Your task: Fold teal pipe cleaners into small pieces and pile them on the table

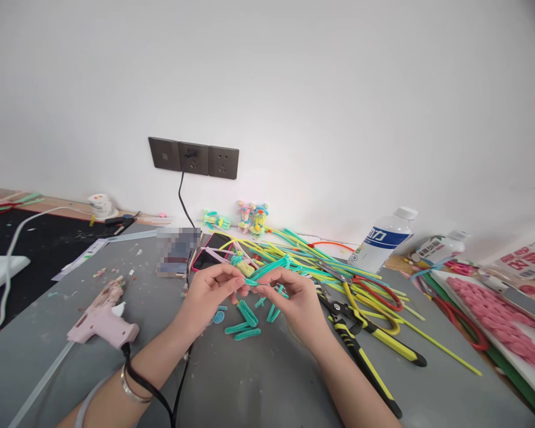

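Note:
Between my two hands, above the grey mat, is a bent teal pipe cleaner (pixel 270 268). My left hand (pixel 218 285) pinches its near end between thumb and fingers. Close beside it, my right hand (pixel 289 291) is closed on the same pipe cleaner, fingertips almost touching the left ones. Short folded teal pipe-cleaner pieces (pixel 245 318) lie on the mat just below the hands, with more partly hidden behind the right hand. A small yellow and teal pipe-cleaner figure (pixel 243 264) lies right behind my fingers.
A pink glue gun (pixel 104 321) with a black cord lies left. Yellow-handled pliers (pixel 361 351), red-handled scissors (pixel 339 273) and loose yellow and teal pipe cleaners (pixel 312 252) spread right. A plastic bottle (pixel 383 241) and small finished figures (pixel 253 219) stand by the wall. A phone (pixel 211 249) lies behind.

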Motion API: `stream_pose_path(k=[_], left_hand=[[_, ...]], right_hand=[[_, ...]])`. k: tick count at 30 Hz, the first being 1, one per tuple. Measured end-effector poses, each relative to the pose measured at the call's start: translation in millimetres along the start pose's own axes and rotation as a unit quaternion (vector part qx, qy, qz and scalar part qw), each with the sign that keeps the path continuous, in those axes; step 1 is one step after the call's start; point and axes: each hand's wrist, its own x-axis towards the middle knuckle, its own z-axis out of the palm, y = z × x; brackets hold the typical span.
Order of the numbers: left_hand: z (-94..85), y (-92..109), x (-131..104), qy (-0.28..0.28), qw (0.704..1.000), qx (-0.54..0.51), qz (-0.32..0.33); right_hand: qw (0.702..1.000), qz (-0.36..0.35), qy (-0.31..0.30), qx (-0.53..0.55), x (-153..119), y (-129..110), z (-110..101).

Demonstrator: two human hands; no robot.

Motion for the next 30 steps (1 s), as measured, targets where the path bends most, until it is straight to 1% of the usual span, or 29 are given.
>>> stream_pose_path(k=[4,8,13,19,23,26,30], left_hand=[[-0.6,3.1,-1.3,0.009,0.999,0.035,0.019],[0.6,6.4,-1.3,-0.003,0.998,0.052,0.028],[0.6,6.0,-0.2,-0.040,0.998,0.050,0.007],[0.8,7.0,-0.4,-0.051,0.995,0.086,-0.004],[1.6,7.7,-0.5,-0.052,0.992,0.116,-0.015],[1.8,7.1,-0.1,-0.052,0.990,0.132,-0.026],[2.0,6.1,-0.1,-0.062,0.989,0.133,-0.016]], right_hand=[[0.996,0.046,-0.037,0.061,2.0,0.3,-0.8],[0.989,0.091,-0.068,0.092,4.7,-0.5,-4.1],[0.990,0.109,-0.073,0.056,6.7,0.5,-6.7],[0.984,0.140,-0.100,0.039,7.7,6.2,-6.1],[0.986,0.130,-0.107,-0.002,6.4,9.1,-4.4],[0.983,0.129,-0.127,-0.017,4.4,8.7,-2.0],[0.981,0.121,-0.143,-0.049,2.9,6.5,-0.3]])
